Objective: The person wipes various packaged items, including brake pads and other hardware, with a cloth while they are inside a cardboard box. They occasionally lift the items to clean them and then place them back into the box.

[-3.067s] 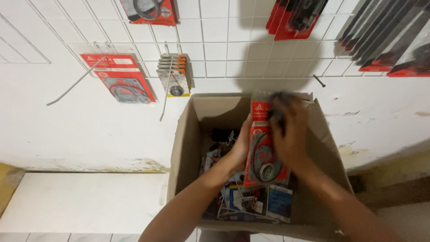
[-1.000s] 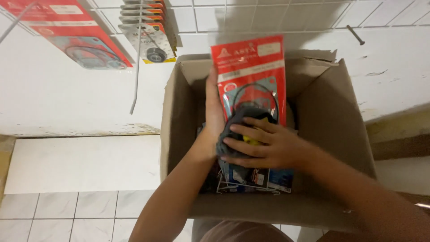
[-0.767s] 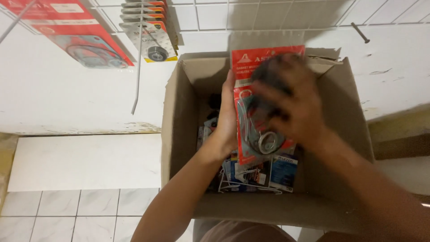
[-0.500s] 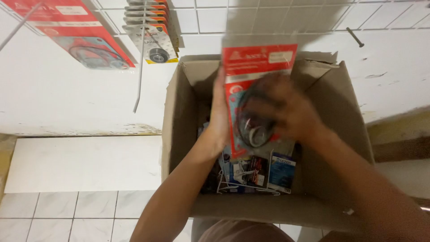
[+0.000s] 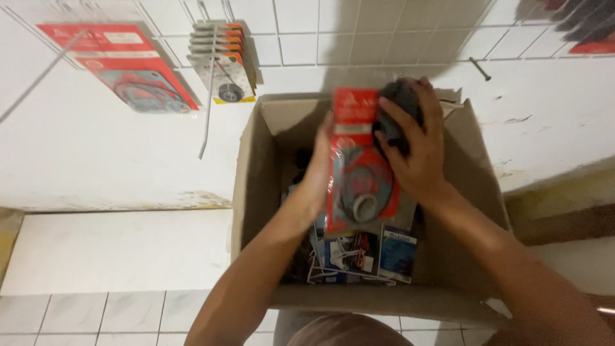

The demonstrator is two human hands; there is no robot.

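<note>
red packet between both hands

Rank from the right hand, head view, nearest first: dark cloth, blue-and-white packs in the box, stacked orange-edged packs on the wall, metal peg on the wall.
1. dark cloth, in the right hand itself.
2. metal peg, up and to the right on the tiles.
3. blue-and-white packs, below in the cardboard box.
4. stacked orange-edged packs, far left on the wall.
</note>
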